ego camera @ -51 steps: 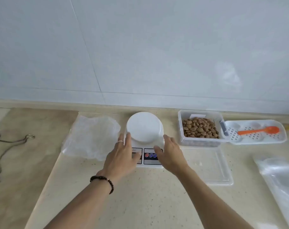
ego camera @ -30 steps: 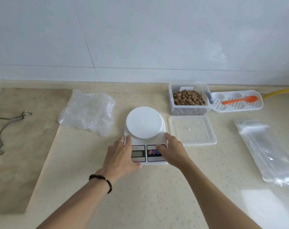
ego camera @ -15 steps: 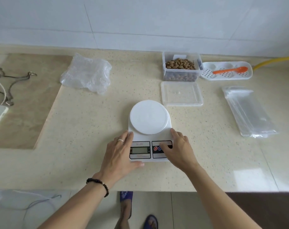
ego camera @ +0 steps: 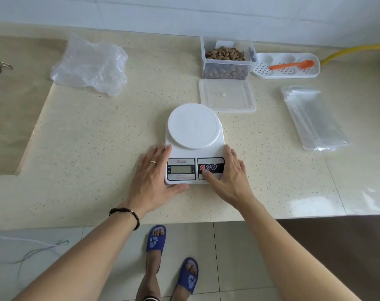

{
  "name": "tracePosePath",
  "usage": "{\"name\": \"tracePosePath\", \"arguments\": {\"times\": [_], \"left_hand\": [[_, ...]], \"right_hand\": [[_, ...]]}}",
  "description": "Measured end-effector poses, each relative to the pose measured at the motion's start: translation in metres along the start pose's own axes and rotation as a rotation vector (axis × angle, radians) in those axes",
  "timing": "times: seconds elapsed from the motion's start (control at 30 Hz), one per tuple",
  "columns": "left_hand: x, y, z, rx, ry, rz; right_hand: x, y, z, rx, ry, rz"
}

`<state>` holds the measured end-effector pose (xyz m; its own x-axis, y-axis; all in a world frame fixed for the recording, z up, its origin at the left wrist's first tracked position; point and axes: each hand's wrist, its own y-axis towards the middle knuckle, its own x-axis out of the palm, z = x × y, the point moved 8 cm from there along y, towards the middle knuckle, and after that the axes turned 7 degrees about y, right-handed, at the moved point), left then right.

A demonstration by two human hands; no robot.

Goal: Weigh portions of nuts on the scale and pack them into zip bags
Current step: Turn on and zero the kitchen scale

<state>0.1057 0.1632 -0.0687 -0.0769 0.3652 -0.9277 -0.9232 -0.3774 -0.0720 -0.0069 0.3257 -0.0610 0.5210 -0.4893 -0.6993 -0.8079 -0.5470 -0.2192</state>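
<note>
Head view showed us one clear tub [ego camera: 227, 70] at the back of the counter [ego camera: 97, 137], filled with brown nuts [ego camera: 224, 54]. Its lid [ego camera: 227, 96] lay flat just in front of it, holding only a small pale speck. Beside the tub we saw one white perforated tray [ego camera: 286, 71] carrying a single orange spoon [ego camera: 292, 65]. One stack of clear zip bags [ego camera: 312, 118] lay to the right, well apart from the tub; we could not count the bags in it. One crumpled plastic sheet [ego camera: 89, 64] sat at the far left.

One white scale [ego camera: 194, 144] stood near the counter's front edge, its round platter bare. Our left hand [ego camera: 154, 177] lay spread and flat against the scale's left side, thumb along its front edge. Our right hand [ego camera: 226, 177] rested flat on the right side, fingers straight, thumb touching the panel just below the three buttons [ego camera: 208, 167].
</note>
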Motion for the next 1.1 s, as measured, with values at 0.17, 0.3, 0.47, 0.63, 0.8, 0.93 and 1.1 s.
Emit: {"name": "tracePosePath", "arguments": {"times": [0.17, 0.3, 0.47, 0.63, 0.8, 0.93, 1.1], "left_hand": [[0.0, 0.001, -0.001, 0.004, -0.031, 0.007], [-0.001, 0.001, -0.001, 0.008, -0.044, 0.024], [-0.002, 0.001, 0.0, 0.009, -0.052, 0.053], [-0.003, 0.001, -0.001, 0.009, -0.034, 0.054], [0.003, 0.002, -0.003, 0.031, 0.043, 0.018], [0.005, 0.0, -0.003, 0.039, 0.056, 0.033], [0.003, -0.001, -0.005, 0.019, 0.052, 0.077]], "right_hand": [[0.001, 0.003, -0.001, 0.013, 0.054, 0.102], [0.002, 0.004, 0.001, 0.009, 0.058, 0.119], [0.001, 0.005, 0.002, 0.069, 0.097, 0.161], [0.0, 0.006, 0.002, 0.088, 0.122, 0.119], [-0.007, 0.001, 0.013, 0.0, 0.07, 0.068], [-0.01, -0.004, 0.018, -0.008, -0.01, 0.109], [-0.003, -0.006, 0.023, -0.037, -0.137, 0.086]]}}
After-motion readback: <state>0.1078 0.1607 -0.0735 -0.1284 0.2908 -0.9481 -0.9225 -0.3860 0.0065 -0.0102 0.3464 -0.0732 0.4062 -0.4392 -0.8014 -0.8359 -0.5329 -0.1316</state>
